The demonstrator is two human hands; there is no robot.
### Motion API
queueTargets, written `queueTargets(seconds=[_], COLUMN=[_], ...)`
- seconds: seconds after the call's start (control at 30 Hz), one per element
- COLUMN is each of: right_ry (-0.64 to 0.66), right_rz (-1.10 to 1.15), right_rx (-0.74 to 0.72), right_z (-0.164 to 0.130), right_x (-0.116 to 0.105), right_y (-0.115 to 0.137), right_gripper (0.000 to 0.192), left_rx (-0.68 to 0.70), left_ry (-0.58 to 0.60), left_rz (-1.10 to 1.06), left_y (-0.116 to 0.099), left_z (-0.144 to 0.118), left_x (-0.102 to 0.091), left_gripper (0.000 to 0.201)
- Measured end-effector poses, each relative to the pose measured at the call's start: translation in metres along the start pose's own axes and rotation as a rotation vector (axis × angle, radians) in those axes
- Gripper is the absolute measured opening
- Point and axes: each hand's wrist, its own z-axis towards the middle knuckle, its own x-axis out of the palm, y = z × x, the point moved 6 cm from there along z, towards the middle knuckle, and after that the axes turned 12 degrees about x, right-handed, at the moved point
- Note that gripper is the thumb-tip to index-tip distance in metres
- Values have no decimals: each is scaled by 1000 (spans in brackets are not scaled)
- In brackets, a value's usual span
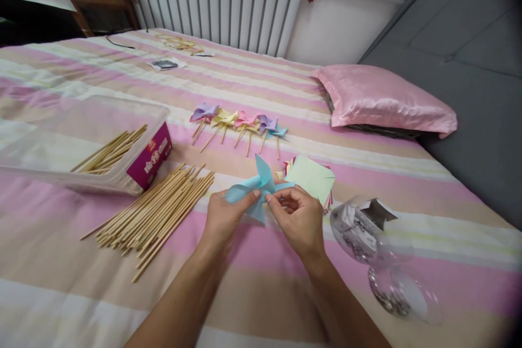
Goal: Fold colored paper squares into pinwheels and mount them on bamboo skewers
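A light blue paper pinwheel (263, 176) is held up between my two hands over the bed. My left hand (224, 215) grips its left side, the thumb lying on the paper near the middle. My right hand (297, 217) pinches at the pinwheel's centre with thumb and forefinger; whether a pin is between them is too small to tell. Just behind my right hand lies a stack of square paper sheets (312, 178), pale green on top. To the left of my left hand is a pile of wooden sticks (163, 215).
A clear plastic box (81, 114) with sticks stands at left. Finished pinwheels on sticks (244, 122) lie in a row beyond my hands. At right are clear round containers (354, 231) with small metal pieces. A pink pillow (387, 98) rests by the grey headboard (468, 43).
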Motion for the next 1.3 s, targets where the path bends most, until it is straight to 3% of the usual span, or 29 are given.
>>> queueTargets(seconds=[0.6, 0.77, 0.83, 0.93, 1.0, 1.13, 1.3], right_ry=[94, 111, 85, 47, 95, 277, 193], right_rz=[46, 137, 208, 257, 294, 456, 681], right_rx=[11, 94, 112, 91, 115, 212, 300], right_z=[-1, -3, -4, -4, -3, -4, -7], right_x=[3, 7, 5, 3, 7, 27, 33], right_y=[3, -2, -1, 2, -2, -14, -24], right_gripper=[15, 19, 30, 68, 79, 48, 18], left_rx=[-25, -38, -58, -100, -133, -165, -156], left_ry=[-1, -2, -38, -103, -117, -59, -53], left_rz=[-51, -60, -89, -160, -199, -232, -239], left_y=[0, 0, 0, 1, 2, 4, 5], left_z=[-1, -3, -3, -3, -3, -7, -14], left_x=[-2, 0, 0, -2, -1, 7, 16], left_gripper=[16, 17, 18, 21, 21, 17, 19])
